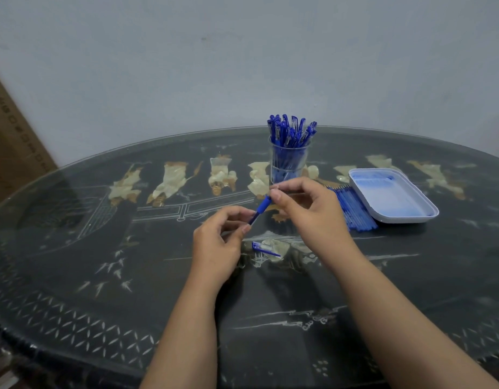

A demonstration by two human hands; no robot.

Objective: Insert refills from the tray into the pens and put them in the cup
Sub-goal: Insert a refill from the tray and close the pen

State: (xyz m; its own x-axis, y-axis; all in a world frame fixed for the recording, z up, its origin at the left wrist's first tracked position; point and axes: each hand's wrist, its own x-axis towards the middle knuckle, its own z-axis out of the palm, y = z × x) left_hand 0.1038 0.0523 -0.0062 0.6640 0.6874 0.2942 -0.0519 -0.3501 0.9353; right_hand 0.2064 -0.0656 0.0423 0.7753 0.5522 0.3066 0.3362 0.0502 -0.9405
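A blue pen (261, 206) is held slanted above the table between both hands. My left hand (219, 242) pinches its lower barrel end. My right hand (310, 209) pinches its upper end by the blue grip, thumb and forefinger curled on it. A blue pen cap (263, 247) lies on the table just below the hands. Behind them stands a clear cup (289, 164) holding several capped blue pens. A white tray (394, 196) sits to the right, and a row of blue refills (353, 210) lies on the table against its left side.
The dark oval table (102, 248) has a glass top with pale inlaid figures; its front edge curves near the bottom of the view. A cardboard box (12, 141) leans at the far left. A plain wall rises behind the table.
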